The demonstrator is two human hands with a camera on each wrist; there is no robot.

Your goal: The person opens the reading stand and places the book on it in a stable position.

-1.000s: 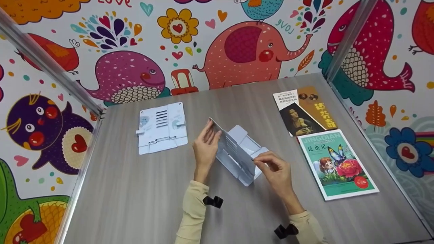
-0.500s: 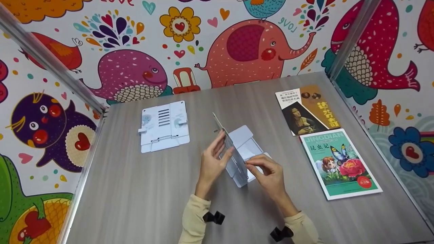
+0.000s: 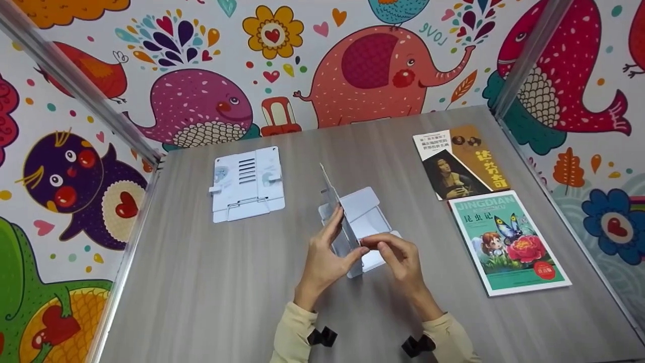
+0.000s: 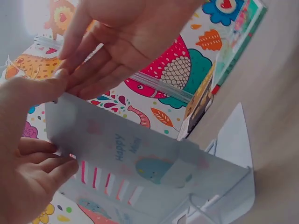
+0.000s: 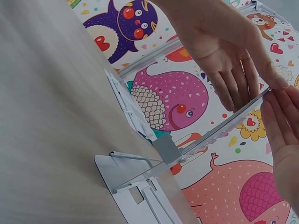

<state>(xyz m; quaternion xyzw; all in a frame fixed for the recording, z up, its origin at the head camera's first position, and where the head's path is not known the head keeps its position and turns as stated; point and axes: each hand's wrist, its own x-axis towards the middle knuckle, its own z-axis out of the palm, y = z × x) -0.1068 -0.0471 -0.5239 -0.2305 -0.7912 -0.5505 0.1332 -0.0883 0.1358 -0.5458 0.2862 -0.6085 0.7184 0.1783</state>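
Observation:
A pale folding book stand [image 3: 364, 205] stands on the table, its slotted back panel [image 4: 107, 126] raised nearly upright from its base. My left hand [image 3: 325, 262] grips the panel, thumb on the near edge and fingers behind it. At that same edge, the curled fingers of my right hand [image 3: 403, 262] pinch the panel close to the left thumb. Slots, a printed blue animal and lettering show on the panel in the left wrist view. From the right wrist, the panel [image 5: 229, 123] is seen almost edge-on, with a wire support below it.
A second pale book stand [image 3: 249, 184] lies flat at the left back. On the right are a brown and white book [image 3: 461, 161] and a green-covered book [image 3: 509, 242]. Printed walls surround the grey wooden table [image 3: 191, 282].
The panel has swung up to stand more edge-on to the head view. My left hand has slid toward its near edge, and my right hand has moved slightly left, close to the left thumb.

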